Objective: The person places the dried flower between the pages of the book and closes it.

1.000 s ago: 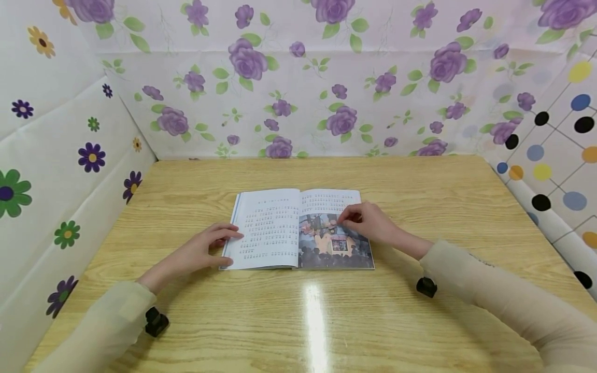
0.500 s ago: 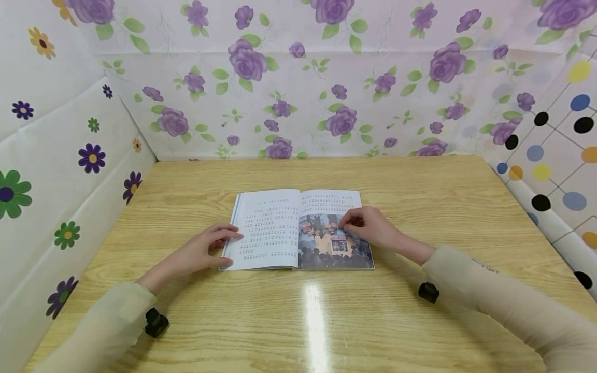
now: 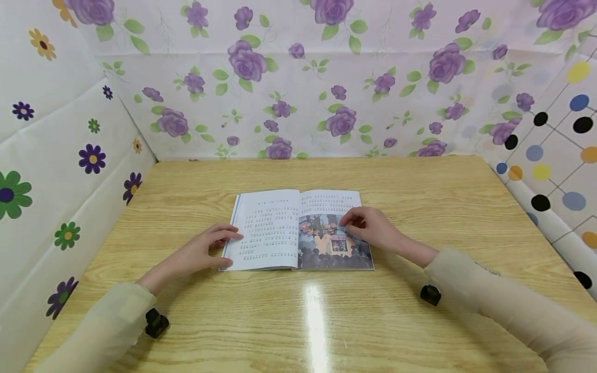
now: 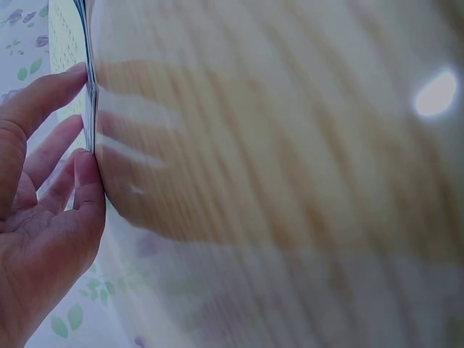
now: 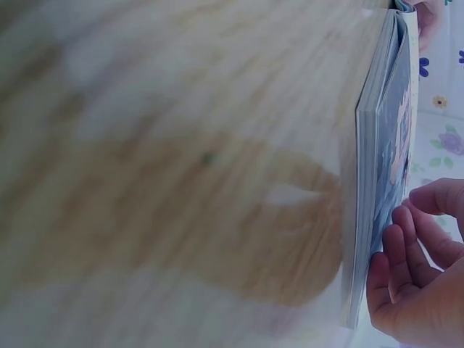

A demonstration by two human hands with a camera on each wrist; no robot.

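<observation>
There's the illustrated book (image 3: 295,229) lying open on the wood-grain table (image 3: 224,321), left hand (image 3: 200,251) at its eight o'clock, fingers apart, seemingly steadying it, right hand (image 3: 373,227) at three, fingertips together, pinching paper or not I can't tell!

The location is a booth-like tabletop station, indoors by appearance; the type of room beyond it cannot be determined. A glossy wood-grain surface (image 3: 261,316) is bounded on three sides by printed sheeting: a rear sheet (image 3: 308,77) with purple roses and green leaves, a left sheet (image 3: 56,155) with daisy-like flowers, and a right sheet (image 3: 555,160) with coloured dots joined by lines. A bright streak of reflected light (image 3: 315,326) marks the surface's near half.
</observation>
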